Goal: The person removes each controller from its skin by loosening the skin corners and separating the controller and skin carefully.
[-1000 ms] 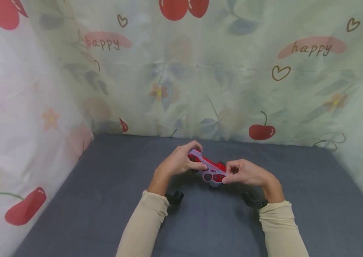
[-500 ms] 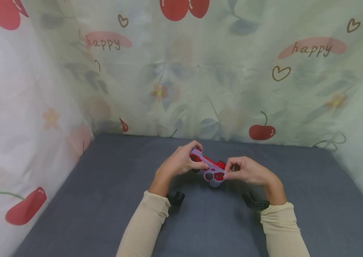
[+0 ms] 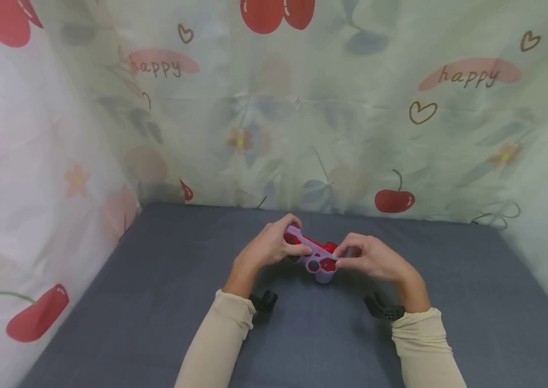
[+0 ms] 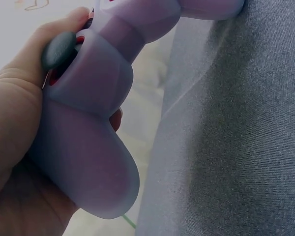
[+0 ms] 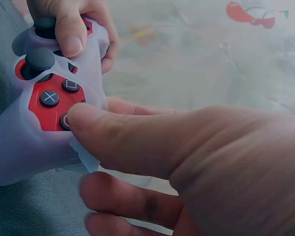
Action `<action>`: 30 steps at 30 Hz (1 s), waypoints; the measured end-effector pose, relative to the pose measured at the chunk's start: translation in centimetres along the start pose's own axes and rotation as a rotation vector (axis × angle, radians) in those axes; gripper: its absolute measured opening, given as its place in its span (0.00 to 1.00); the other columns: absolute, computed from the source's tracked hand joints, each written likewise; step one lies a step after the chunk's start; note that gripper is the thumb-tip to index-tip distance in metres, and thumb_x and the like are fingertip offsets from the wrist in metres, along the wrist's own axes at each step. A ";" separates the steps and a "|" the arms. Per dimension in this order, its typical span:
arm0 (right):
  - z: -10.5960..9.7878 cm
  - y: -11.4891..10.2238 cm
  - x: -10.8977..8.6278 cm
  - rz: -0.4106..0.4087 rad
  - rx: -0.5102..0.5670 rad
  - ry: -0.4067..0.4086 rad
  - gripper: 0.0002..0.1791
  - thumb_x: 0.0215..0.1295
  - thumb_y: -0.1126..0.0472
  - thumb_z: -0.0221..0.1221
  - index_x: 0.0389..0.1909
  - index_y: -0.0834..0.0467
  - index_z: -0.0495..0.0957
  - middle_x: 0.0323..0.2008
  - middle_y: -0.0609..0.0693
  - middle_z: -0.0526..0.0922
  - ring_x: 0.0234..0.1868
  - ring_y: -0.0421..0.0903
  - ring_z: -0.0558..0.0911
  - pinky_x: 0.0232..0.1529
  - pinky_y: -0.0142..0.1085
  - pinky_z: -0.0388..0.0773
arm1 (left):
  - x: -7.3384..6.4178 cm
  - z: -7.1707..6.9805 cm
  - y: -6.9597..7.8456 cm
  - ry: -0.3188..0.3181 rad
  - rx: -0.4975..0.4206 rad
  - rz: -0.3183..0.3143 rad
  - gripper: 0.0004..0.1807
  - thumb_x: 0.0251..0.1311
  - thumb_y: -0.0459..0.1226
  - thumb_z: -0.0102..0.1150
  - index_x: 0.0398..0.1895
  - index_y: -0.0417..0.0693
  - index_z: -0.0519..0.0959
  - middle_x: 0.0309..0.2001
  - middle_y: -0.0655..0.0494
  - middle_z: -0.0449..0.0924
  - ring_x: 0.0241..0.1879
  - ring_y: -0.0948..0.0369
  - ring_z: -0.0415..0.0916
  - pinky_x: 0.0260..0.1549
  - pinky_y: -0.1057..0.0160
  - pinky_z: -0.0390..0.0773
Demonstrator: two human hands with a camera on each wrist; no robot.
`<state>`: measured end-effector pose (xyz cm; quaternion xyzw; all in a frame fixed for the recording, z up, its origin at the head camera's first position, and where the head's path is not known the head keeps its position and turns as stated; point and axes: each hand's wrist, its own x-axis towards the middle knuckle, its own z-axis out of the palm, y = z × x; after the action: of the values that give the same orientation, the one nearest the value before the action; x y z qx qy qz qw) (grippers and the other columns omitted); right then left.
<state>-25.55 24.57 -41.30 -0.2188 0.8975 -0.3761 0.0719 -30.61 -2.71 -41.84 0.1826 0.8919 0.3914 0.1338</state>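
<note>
A red game controller [image 3: 328, 264] with dark sticks and buttons sits inside a translucent lilac silicone sleeve [image 5: 29, 147]. My left hand [image 3: 265, 245] grips its left end, thumb across the middle of the front face. In the left wrist view the sleeve's rounded handle [image 4: 88, 152] lies against the palm. My right hand [image 3: 373, 258] pinches the sleeve's edge at the right shoulder, its thumb over the face buttons [image 5: 50, 98]. A flap of sleeve [image 5: 86, 155] stands out below that thumb. The right fingertips behind the controller are partly hidden.
The controller is held over a dark grey cloth-covered table [image 3: 157, 323]. Pale curtains [image 3: 298, 134] printed with cherries and flowers rise at the back and sides. Black wrist mounts [image 3: 265, 302] sit under both wrists, by the beige sleeve cuffs.
My right fingers have shifted slightly left and up along the controller's right shoulder, still at the sleeve's edge. The left hand keeps its grip, with the controller almost in place.
</note>
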 end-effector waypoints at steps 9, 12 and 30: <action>0.3 -0.6 0.0 0.095 0.088 0.012 0.22 0.63 0.58 0.70 0.55 0.56 0.73 0.44 0.54 0.80 0.31 0.46 0.80 0.36 0.37 0.79 | 0.1 -0.1 -0.7 0.014 0.006 -0.005 0.34 0.53 0.59 0.74 0.59 0.63 0.71 0.40 0.57 0.81 0.37 0.58 0.78 0.36 0.59 0.78; 0.1 -0.7 0.0 0.175 0.080 0.019 0.23 0.62 0.57 0.70 0.52 0.58 0.72 0.41 0.56 0.80 0.30 0.47 0.79 0.35 0.39 0.78 | 0.1 -0.1 -0.7 0.013 0.012 -0.006 0.33 0.53 0.58 0.74 0.58 0.64 0.70 0.41 0.58 0.81 0.38 0.58 0.78 0.36 0.59 0.78; 0.4 0.6 0.0 0.150 -0.018 0.093 0.06 0.67 0.59 0.66 0.40 0.53 0.78 0.34 0.50 0.82 0.34 0.47 0.79 0.36 0.38 0.78 | 0.1 -0.1 -0.6 -0.005 0.031 -0.015 0.33 0.53 0.59 0.74 0.58 0.63 0.70 0.42 0.58 0.80 0.38 0.57 0.78 0.35 0.58 0.78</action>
<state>-25.64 24.67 -41.97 -0.1338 0.9171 -0.3712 0.0564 -30.89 -3.12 -42.20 0.1787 0.8989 0.3761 0.1361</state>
